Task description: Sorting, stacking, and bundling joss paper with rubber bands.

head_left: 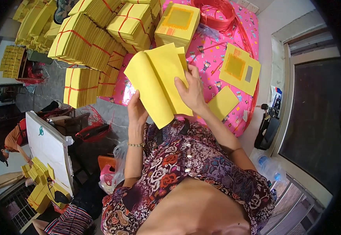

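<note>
I see both hands holding a sheaf of yellow paper sheets [156,82] up over the near edge of the pink patterned table [217,51]: the left hand [137,109] grips its lower edge with fingers closed around it, and the right hand [192,92] lies spread on its face, thumb behind, pinching the sheets. Beyond the sheaf, a printed yellow stack [177,23] sits at the table's far edge, a loose printed sheet [239,68] lies to the sheaf's right, and red-tied yellow bundles [88,43] are piled to its left.
</note>
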The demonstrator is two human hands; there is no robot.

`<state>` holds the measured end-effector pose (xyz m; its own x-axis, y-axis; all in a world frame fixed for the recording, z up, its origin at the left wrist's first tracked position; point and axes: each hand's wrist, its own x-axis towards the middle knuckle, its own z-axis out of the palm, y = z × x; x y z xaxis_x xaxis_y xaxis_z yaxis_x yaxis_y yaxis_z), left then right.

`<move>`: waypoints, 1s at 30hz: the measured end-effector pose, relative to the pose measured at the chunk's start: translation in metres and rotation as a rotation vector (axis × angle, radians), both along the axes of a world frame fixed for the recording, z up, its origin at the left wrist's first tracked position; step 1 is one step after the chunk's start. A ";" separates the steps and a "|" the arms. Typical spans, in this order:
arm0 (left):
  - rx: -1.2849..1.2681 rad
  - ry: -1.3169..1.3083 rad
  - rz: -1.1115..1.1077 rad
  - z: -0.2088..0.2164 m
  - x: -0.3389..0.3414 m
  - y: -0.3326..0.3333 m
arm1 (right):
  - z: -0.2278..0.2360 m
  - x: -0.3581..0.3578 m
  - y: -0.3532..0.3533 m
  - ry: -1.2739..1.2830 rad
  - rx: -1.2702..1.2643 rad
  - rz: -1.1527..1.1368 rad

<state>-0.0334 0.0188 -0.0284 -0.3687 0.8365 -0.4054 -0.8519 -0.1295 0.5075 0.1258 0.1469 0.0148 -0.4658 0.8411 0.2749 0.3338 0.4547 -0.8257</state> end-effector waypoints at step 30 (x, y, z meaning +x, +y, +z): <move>-0.143 0.127 0.130 -0.019 -0.032 -0.035 | -0.036 0.007 0.021 0.360 -0.938 0.096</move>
